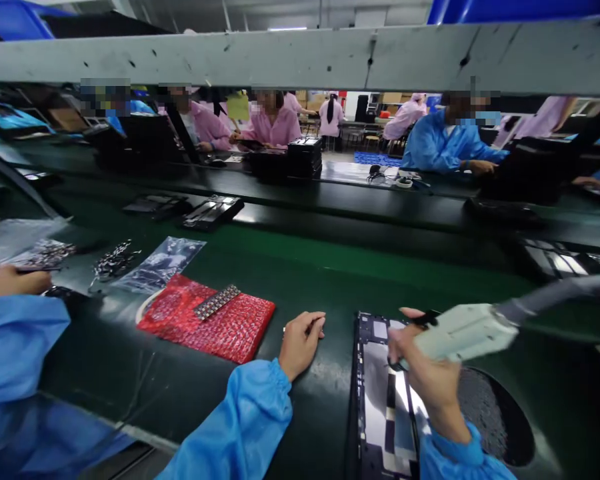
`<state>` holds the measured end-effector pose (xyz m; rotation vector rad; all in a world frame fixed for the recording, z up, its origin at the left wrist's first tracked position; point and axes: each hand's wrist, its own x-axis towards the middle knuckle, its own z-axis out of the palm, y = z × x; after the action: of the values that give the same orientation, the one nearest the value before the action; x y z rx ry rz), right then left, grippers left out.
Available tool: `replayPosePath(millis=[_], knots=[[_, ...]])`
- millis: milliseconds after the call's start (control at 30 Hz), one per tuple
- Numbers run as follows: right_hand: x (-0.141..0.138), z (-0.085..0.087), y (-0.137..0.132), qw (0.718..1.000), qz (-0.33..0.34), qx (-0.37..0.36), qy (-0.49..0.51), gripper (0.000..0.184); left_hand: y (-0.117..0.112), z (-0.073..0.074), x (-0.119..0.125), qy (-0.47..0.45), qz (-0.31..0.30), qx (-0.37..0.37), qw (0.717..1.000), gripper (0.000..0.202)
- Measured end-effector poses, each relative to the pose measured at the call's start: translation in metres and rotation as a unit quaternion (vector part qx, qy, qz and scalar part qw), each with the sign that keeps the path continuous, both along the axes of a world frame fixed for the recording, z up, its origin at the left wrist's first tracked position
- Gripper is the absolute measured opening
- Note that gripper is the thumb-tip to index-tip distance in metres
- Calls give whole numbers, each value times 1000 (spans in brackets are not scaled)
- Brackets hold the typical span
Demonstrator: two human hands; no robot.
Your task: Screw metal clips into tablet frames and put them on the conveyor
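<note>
My right hand is closed around a white electric screwdriver, whose grey cable runs off to the right. It hovers over an opened laptop chassis lying on the dark bench in front of me. My left hand rests on the bench just left of the chassis, fingers curled in a loose pinch; whatever it holds is too small to make out. Both my sleeves are blue.
A red bubble-wrap bag with a strip of small parts lies to the left, near clear plastic bags. A co-worker's hand and blue sleeve are at far left. A green conveyor belt runs behind, with people across it.
</note>
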<state>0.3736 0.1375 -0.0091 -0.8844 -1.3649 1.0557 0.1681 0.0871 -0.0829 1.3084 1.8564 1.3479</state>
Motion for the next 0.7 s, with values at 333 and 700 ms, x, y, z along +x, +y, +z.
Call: replayPosePath(millis=[333, 700], knots=[[-22, -24, 15, 999, 0, -3, -42, 34, -11, 5, 10, 70, -43, 81, 993, 22], [-39, -19, 12, 999, 39, -14, -15, 37, -32, 12, 49, 373, -270, -35, 887, 34]])
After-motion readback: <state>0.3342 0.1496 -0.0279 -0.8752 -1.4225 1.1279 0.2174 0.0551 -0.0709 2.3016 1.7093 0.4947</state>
